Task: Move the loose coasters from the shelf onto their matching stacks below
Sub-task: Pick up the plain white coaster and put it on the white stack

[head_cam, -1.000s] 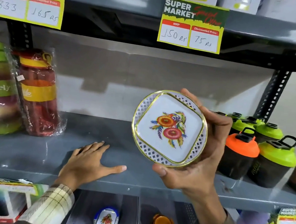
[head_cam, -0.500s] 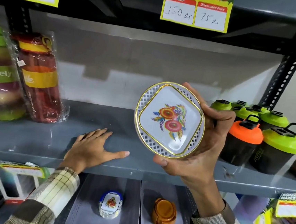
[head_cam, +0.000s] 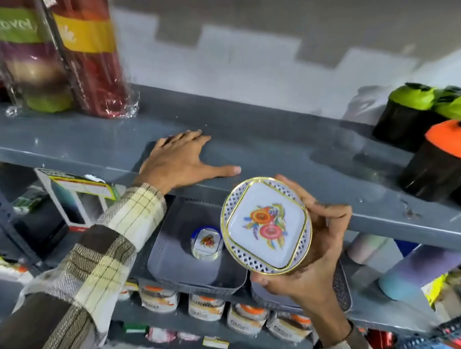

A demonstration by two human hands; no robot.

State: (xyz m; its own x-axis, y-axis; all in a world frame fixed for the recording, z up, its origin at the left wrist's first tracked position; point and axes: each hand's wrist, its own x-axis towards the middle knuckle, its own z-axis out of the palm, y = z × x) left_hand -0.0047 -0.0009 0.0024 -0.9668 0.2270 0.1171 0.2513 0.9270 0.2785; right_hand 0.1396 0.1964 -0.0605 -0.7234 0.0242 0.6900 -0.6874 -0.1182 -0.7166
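Since a second ago I am lowering my right hand (head_cam: pixel 305 252) from in front of the shelf (head_cam: pixel 282 154) down past its front edge, and my head is dipping with it, so the lower shelf is coming into view. That hand is gripping the floral coaster (head_cam: pixel 266 225) by its gold rim, thumb under the bottom edge and fingers curled behind, with the painted face tilted towards me. My left hand (head_cam: pixel 181 159) is lying flat and empty on the shelf, fingers spread, bracing me. Below, a grey tray (head_cam: pixel 175 264) is holding the matching floral stack (head_cam: pixel 206 242), which is sitting upright near the tray's back and just left of the coaster I am carrying. A second tray (head_cam: pixel 342 286) is peeking out behind my right hand; I cannot tell what is in it. I judge that I am in the carrying step, with the coaster off the shelf but not yet placed. Next I will need to swing it left under the shelf edge, turn it flat and face up, and settle it squarely on that stack.
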